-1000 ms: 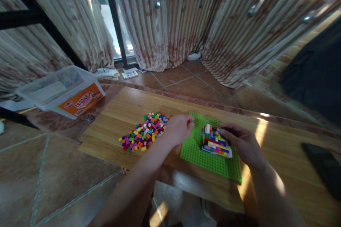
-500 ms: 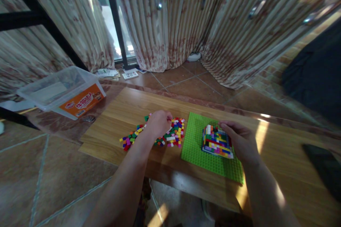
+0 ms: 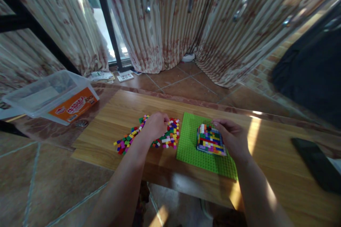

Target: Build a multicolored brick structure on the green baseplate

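Note:
My left hand [image 3: 156, 126] is over a spread of small loose toy bricks [image 3: 170, 136] in many colours. Its fingers are curled together in a pinch, and whatever lies between them is hidden. To the right, a green studded baseplate [image 3: 186, 149] lies flat on the wooden table. On it stands a block-shaped build of multicoloured toy bricks [image 3: 210, 140]. My right hand [image 3: 233, 136] is at the right side of this build, thumb and forefinger close together by its far upper edge. I cannot make out whether a small brick is between those fingertips.
A clear plastic bin [image 3: 53, 95] with an orange label is beyond the table's left end. A dark flat object [image 3: 315, 163] lies on the table [image 3: 271, 170] at the right. Striped curtains [image 3: 176, 32] hang behind, and papers [image 3: 125, 77] lie on the floor.
The view has turned slightly, so everything appears a little further left. My left hand stays over the loose bricks and my right hand stays by the build.

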The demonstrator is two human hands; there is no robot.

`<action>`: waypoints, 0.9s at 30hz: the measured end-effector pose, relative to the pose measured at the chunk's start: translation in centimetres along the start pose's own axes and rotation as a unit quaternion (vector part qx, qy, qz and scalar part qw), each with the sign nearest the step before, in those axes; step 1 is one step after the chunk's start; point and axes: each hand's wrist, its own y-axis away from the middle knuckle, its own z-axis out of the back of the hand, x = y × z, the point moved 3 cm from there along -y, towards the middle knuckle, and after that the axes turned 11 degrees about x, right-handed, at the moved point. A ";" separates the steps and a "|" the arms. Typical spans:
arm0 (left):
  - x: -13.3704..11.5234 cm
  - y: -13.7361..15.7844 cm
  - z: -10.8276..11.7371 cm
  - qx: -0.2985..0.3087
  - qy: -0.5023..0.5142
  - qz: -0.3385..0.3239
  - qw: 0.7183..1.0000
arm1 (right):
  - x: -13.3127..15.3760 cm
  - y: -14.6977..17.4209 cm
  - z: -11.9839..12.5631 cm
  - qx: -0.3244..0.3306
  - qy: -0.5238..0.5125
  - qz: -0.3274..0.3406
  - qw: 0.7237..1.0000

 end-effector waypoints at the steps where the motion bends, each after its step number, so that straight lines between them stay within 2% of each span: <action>1: 0.0 0.0 0.0 -0.002 -0.003 0.003 1.000 | 0.0 0.0 0.0 -0.002 0.001 0.001 1.000; 6: -0.4 -0.1 0.3 -0.051 0.015 -0.021 0.998 | 0.0 -0.1 -0.1 -0.024 0.015 0.027 0.999; 9: -1.1 -0.1 0.5 -0.089 0.076 -0.054 0.992 | 0.5 0.1 -0.4 -0.066 0.035 0.078 0.994; 11: -1.6 -0.2 0.4 -0.093 0.116 -0.078 0.986 | 1.1 0.4 -0.9 -0.072 0.051 0.111 0.990; 15: -3.1 -0.5 -0.7 -0.071 0.185 -0.115 0.974 | 2.4 1.0 -2.1 -0.015 0.116 0.144 0.983; 22: -6.3 -0.7 -2.5 -0.030 0.316 -0.160 0.935 | 3.5 1.8 -3.6 0.100 0.134 0.129 0.977; 27: -7.6 -0.8 -2.9 -0.032 0.374 -0.184 0.908 | 3.4 2.0 -3.6 0.099 0.084 0.104 0.986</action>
